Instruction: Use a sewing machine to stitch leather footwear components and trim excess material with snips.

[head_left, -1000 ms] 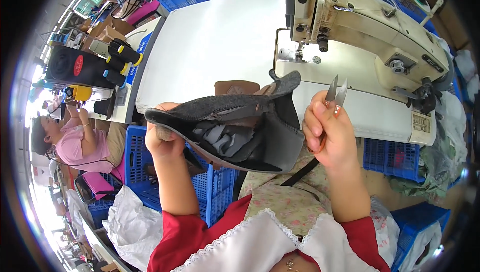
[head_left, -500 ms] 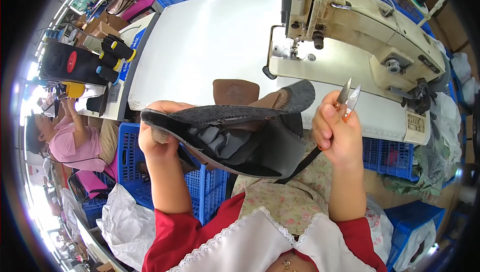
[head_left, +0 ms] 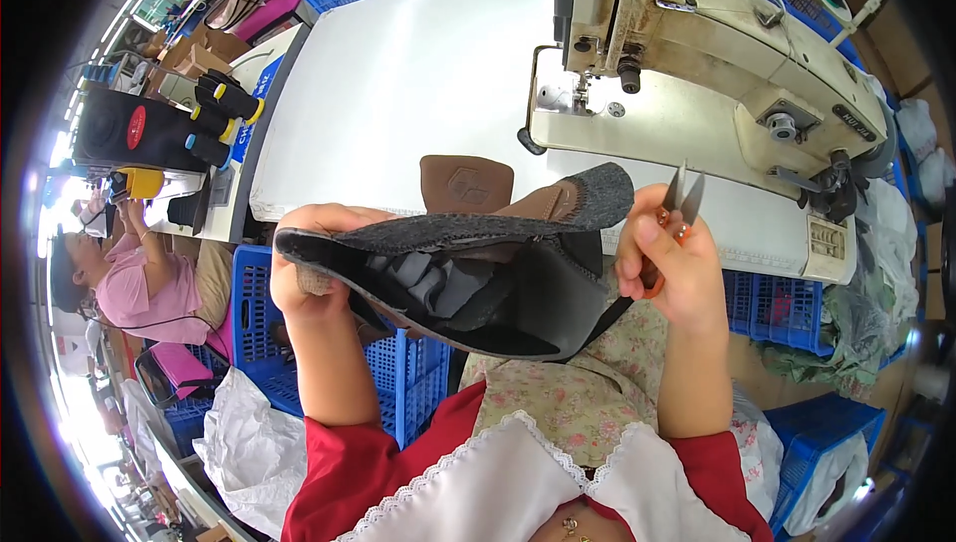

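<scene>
My left hand (head_left: 314,288) is closed round the left end of a dark grey fabric bag (head_left: 558,293) with brown trim. The bag's mouth faces me, and crumpled grey and black material shows inside. A brown patch (head_left: 466,185) with an embossed mark stands up behind its far edge. In my right hand (head_left: 677,268) is a pair of thread snips (head_left: 683,206), blades pointing up and apart, with orange handles partly hidden by my fingers. That hand is beside the bag's right end; I cannot tell whether its fingertips touch the fabric.
A white sewing table (head_left: 398,74) lies ahead, with a sewing machine (head_left: 717,34) at its right. Blue crates (head_left: 423,378) stand below the table. Left are another machine with thread cones (head_left: 239,101) and a person in pink (head_left: 149,278). A white plastic bag (head_left: 254,452) sits lower left.
The bag has tilted slightly, its right end a little farther right. My right hand has turned a little, and the snips' blades have swung slightly left and stand closer together.
</scene>
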